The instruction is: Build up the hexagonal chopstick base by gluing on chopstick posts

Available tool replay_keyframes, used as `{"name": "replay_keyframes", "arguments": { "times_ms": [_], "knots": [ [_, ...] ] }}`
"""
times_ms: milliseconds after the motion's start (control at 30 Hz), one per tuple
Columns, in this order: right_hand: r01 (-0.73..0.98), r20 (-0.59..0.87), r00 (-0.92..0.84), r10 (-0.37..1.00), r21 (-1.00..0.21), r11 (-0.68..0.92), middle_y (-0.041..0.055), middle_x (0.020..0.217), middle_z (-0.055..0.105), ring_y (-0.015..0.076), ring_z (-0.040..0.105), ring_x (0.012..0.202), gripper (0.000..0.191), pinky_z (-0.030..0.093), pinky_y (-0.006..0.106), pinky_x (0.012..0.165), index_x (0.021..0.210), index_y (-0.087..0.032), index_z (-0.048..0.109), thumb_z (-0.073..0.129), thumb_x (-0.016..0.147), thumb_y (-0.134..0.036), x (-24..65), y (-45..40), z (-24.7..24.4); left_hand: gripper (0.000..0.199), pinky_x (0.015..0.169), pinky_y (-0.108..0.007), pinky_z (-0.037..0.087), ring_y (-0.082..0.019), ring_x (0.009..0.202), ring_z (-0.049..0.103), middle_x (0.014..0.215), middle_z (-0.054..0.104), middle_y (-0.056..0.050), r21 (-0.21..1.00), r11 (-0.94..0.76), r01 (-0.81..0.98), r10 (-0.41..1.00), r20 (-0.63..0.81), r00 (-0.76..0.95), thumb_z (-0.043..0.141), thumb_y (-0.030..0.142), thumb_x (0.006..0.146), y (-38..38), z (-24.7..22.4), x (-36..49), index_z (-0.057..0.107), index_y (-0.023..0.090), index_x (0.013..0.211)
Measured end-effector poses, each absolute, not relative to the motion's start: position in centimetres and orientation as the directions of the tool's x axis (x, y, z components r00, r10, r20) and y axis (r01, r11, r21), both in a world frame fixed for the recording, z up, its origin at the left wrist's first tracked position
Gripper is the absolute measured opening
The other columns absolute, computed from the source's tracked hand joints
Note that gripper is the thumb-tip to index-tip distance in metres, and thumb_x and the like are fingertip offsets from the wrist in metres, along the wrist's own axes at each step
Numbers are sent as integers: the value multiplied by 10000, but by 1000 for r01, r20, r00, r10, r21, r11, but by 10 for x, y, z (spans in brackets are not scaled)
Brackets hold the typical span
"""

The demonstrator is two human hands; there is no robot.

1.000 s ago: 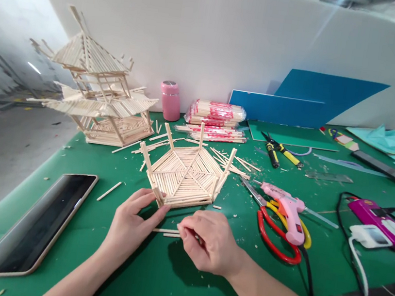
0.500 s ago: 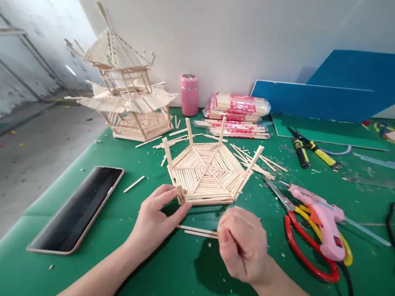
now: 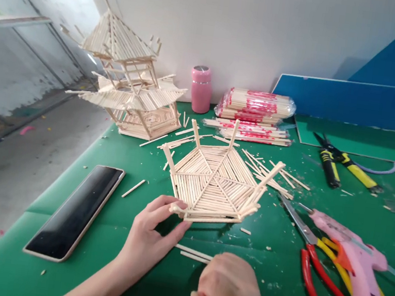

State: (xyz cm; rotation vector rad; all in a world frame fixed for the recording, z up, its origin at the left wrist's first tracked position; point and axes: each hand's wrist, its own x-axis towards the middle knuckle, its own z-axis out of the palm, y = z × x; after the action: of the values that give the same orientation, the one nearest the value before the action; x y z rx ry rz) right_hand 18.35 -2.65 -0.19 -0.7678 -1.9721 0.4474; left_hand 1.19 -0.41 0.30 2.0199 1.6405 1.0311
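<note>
L hand point(image 3: 152, 232) pinching hex stick base point(image 3: 219, 185) at near-left corner; R hand point(image 3: 231, 287) curled beside two loose sticks point(image 3: 194, 252), can't tell if it's gripping anything.

One head-worn camera looks forward and down (fairly near) over a green table point(image 3: 108, 221) toward a partition point(image 3: 257, 34).

Has the stick platform point(image 3: 214, 184) at the centre of the frame, on the table point(image 3: 137, 161), with the left hand point(image 3: 155, 225) at its near left corner and the right hand point(image 3: 231, 285) before it, lower centre. Shows the stick pagoda point(image 3: 131, 97) upper left, the phone point(image 3: 76, 209) lower left, the flask point(image 3: 201, 90) and stick bundles point(image 3: 258, 107) behind the platform. Has pliers point(image 3: 330, 169) at right, behind the glue gun point(image 3: 360, 269) lying over scissors point(image 3: 305, 232).
</note>
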Motion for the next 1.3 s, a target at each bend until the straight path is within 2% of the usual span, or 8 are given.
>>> {"name": "replay_keyframes", "arguments": {
  "times_ms": [333, 567, 733, 833, 1000, 1133, 1200, 1300],
  "knots": [
    [312, 503, -445, 741, -689, 655, -2, 533, 488, 106, 452, 491, 139, 331, 239, 484, 638, -186, 426, 440, 752, -108, 187, -25, -3, 163, 687, -341, 504, -186, 760, 619, 821, 629, -65, 633, -343, 694, 913, 399, 87, 586, 147, 697, -1, 0, 14, 590, 160, 859],
    [345, 453, -490, 745, -684, 643, 9, 575, 493, 120, 457, 538, 131, 324, 256, 518, 673, -183, 435, 438, 775, -101, 194, -25, -2, 290, 743, -405, 488, -226, 850, 594, 912, 622, -93, 607, -327, 725, 922, 373, 104, 633, 221, 679, -4, -5, 11, 554, 157, 950],
    [387, 435, -489, 756, -669, 635, 9, 578, 488, 121, 443, 545, 141, 315, 257, 519, 665, -183, 431, 435, 791, -119, 195, -25, -5, 543, 810, -443, 447, -270, 952, 539, 1029, 577, -123, 664, -317, 677, 931, 355, 88, 685, 362, 643, -8, -4, 3, 483, 162, 1105],
    [384, 438, -486, 756, -670, 635, 16, 585, 505, 122, 446, 548, 142, 320, 256, 518, 665, -182, 444, 433, 791, -119, 195, -23, -5, 457, 851, -410, 413, -247, 1007, 499, 1069, 536, -113, 738, -395, 547, 896, 440, 53, 576, 316, 750, -12, -1, -1, 427, 180, 1160],
    [366, 461, -475, 750, -671, 645, 32, 610, 542, 126, 470, 562, 115, 344, 259, 536, 681, -174, 480, 446, 782, -132, 194, -20, -5, 69, 679, -274, 412, -150, 777, 528, 833, 545, -23, 815, -274, 510, 839, 462, -288, 446, 201, 838, -9, 1, -5, 513, 203, 855],
    [388, 397, -488, 777, -699, 601, 33, 628, 545, 127, 468, 582, 128, 344, 262, 553, 674, -173, 484, 443, 793, -155, 193, -21, 1, 213, 575, -260, 350, -131, 646, 479, 666, 495, 15, 920, -158, 358, 870, 301, -391, 417, 265, 857, -1, 5, -12, 482, 202, 664],
    [390, 291, -463, 837, -782, 487, 16, 613, 513, 118, 451, 575, 163, 337, 257, 552, 663, -175, 481, 430, 818, -182, 192, -25, 7, 298, 537, -263, 319, -124, 594, 449, 588, 440, 24, 968, -122, 218, 884, 205, -420, 418, 268, 856, 1, 11, -15, 430, 195, 568],
    [305, 8, -352, 936, -944, 123, 0, 622, 501, 100, 433, 558, 191, 330, 237, 526, 719, -175, 514, 417, 859, -262, 190, -31, 14, 371, 509, -264, 291, -110, 529, 394, 507, 346, 37, 992, -90, 82, 885, 118, -451, 460, 250, 837, 2, 22, -20, 361, 184, 486]
  ]
}}
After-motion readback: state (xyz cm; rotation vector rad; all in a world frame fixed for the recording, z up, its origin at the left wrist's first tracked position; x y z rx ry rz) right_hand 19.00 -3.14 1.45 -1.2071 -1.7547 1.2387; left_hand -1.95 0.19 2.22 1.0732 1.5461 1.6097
